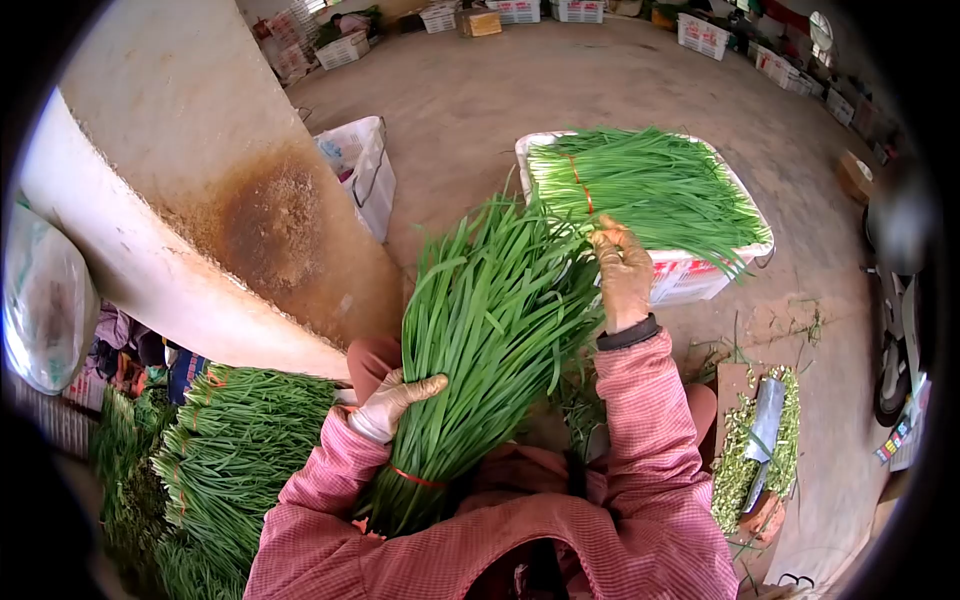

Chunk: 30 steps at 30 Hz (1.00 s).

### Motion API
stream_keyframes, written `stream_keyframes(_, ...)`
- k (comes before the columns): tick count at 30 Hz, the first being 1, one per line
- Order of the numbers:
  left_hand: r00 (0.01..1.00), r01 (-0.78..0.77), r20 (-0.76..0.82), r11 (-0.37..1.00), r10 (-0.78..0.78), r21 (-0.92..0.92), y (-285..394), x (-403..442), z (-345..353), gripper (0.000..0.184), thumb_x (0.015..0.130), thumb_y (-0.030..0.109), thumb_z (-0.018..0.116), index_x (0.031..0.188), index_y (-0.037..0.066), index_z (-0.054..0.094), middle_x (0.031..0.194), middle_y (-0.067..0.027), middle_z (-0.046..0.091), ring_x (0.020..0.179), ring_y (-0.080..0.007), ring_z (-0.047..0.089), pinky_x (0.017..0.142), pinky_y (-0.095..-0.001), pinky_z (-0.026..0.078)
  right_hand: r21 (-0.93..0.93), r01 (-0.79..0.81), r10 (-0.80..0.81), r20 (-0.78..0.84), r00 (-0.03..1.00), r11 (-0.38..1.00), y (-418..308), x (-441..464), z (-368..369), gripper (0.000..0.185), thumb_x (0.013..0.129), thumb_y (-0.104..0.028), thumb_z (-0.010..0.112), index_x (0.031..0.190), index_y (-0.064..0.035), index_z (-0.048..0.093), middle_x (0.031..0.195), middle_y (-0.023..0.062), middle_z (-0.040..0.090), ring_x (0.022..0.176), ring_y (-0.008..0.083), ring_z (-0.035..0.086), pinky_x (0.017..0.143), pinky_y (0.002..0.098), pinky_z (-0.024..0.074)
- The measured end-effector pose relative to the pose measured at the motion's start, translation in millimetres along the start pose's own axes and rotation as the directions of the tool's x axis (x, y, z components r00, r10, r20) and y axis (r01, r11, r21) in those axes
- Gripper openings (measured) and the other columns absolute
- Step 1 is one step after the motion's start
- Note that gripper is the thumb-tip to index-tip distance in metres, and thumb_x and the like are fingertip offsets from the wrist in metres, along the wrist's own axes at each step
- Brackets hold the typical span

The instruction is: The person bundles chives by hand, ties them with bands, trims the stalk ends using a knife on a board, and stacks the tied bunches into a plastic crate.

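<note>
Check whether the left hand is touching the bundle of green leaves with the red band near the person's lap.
Touching. The head view shows the left hand at the side of the bundle, its thumb laid across it.

We count two hands, one left (397, 402) and one right (622, 272); one held bunch of green leaves (490, 340); one red band (415, 479) around it; two nearby white crates (690, 281); one pillar (170, 130). The bunches heaped at left (240, 440) and far crates (702, 37) we cannot tally exactly.
</note>
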<state>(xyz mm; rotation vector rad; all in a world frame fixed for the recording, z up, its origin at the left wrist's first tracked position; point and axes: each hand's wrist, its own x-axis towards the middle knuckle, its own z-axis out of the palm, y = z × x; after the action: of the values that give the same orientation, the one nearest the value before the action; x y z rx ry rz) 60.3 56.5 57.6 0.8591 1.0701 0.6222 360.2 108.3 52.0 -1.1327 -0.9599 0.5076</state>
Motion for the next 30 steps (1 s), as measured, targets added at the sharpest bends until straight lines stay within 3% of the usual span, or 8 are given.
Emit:
stream_keyframes(5,1.0,-0.013,0.026,0.998,0.015,-0.055,-3.8,5.6,3.0,0.049,0.074,0.016,0.07,0.118,0.005,0.049,0.108,-0.0052,0.058,0.1,-0.0178,0.054,0.089,-0.0303,0.041,-0.415,0.379,-0.319,0.208,0.925,0.827,-41.5,-28.8,-4.5,0.027,0.067,-0.013,0.07,0.092,-0.0032,0.064,0.126,0.0138,0.044,0.12,0.0315,0.034,0.098,0.0393,0.0304)
stream_keyframes(9,0.997,0.007,0.081,0.997,-0.001,-0.08,-9.2,7.4,4.0,0.044,0.077,0.016,0.067,0.116,0.004,0.05,0.106,-0.0058,0.059,0.094,-0.018,0.057,0.084,-0.031,0.046,-0.701,0.377,-0.031,0.453,0.891,0.606,-43.4,-35.5,26.5,0.033,0.063,-0.027,0.072,0.088,-0.0072,0.064,0.133,0.0121,0.038,0.128,0.0332,0.022,0.101,0.0507,0.0191)
stream_keyframes(15,0.999,-0.037,-0.044,0.989,0.031,-0.14,-15.1,2.2,-4.2,0.041,0.077,0.013,0.066,0.114,0.003,0.051,0.103,-0.005,0.06,0.093,-0.0165,0.057,0.083,-0.0301,0.046,-0.641,0.139,-0.244,-0.077,0.967,0.755,20.3,8.0,-36.6,0.019,0.068,-0.016,0.069,0.079,-0.002,0.062,0.114,0.0143,0.054,0.114,0.0345,0.041,0.096,0.0454,0.0304)
stream_keyframes(18,0.99,-0.074,-0.124,0.994,0.063,-0.082,-12.3,6.6,-0.9,0.043,0.076,0.011,0.067,0.114,0.003,0.052,0.103,-0.0049,0.06,0.093,-0.0166,0.057,0.082,-0.0295,0.046,-0.686,0.29,-0.324,0.083,0.943,0.668,7.9,-18.1,-38.5,0.037,0.068,-0.028,0.07,0.092,-0.0007,0.062,0.119,0.0165,0.05,0.118,0.0344,0.036,0.098,0.0446,0.0274)
stream_keyframes(22,0.993,-0.097,-0.08,0.986,0.087,-0.136,-7.5,1.2,16.6,0.042,0.077,0.008,0.065,0.116,0.003,0.051,0.104,-0.0061,0.059,0.093,-0.0184,0.057,0.083,-0.0302,0.046,-0.748,0.197,0.328,0.491,0.807,0.634,-6.5,-64.5,16.5,0.11,0.056,-0.068,0.063,0.133,0.0002,0.024,0.13,0.0239,0.037,0.127,0.0329,0.027,0.105,0.0443,0.0133)
stream_keyframes(23,0.993,-0.096,-0.08,0.986,0.086,-0.133,-8.7,1.2,16.0,0.042,0.077,0.008,0.065,0.116,0.003,0.051,0.104,-0.0061,0.059,0.093,-0.0184,0.057,0.083,-0.0302,0.046,-0.584,0.24,0.138,0.528,0.838,0.775,8.4,-73.2,27.2,0.073,0.066,-0.038,0.074,0.119,0.0023,0.044,0.107,0.0171,0.054,0.097,0.025,0.052,0.088,0.0358,0.0394)
stream_keyframes(25,0.979,-0.163,-0.138,0.982,0.149,-0.099,-11.6,0.6,9.7,0.043,0.078,0.009,0.063,0.117,0.004,0.049,0.107,-0.0072,0.057,0.094,-0.0201,0.056,0.084,-0.0313,0.046,-0.403,-0.258,0.416,0.378,0.827,0.878,11.5,-69.9,19.9,0.037,0.075,-0.022,0.068,0.102,0.0001,0.058,0.072,0.007,0.06,0.063,0.0155,0.055,0.062,0.0274,0.0455)
stream_keyframes(30,0.967,-0.215,-0.178,0.96,0.183,-0.179,-18.0,-0.3,-11.5,0.051,0.078,0.01,0.062,0.124,0.007,0.041,0.11,-0.0088,0.055,0.094,-0.0236,0.056,0.082,-0.0363,0.048,0.142,-0.366,0.388,-0.197,0.9,0.92,29.7,-51.3,-55.2,0.006,0.081,-0.005,0.06,0.085,-0.0027,0.064,0.062,-0.0034,0.053,0.049,0.0036,0.041,0.045,0.0183,0.034)
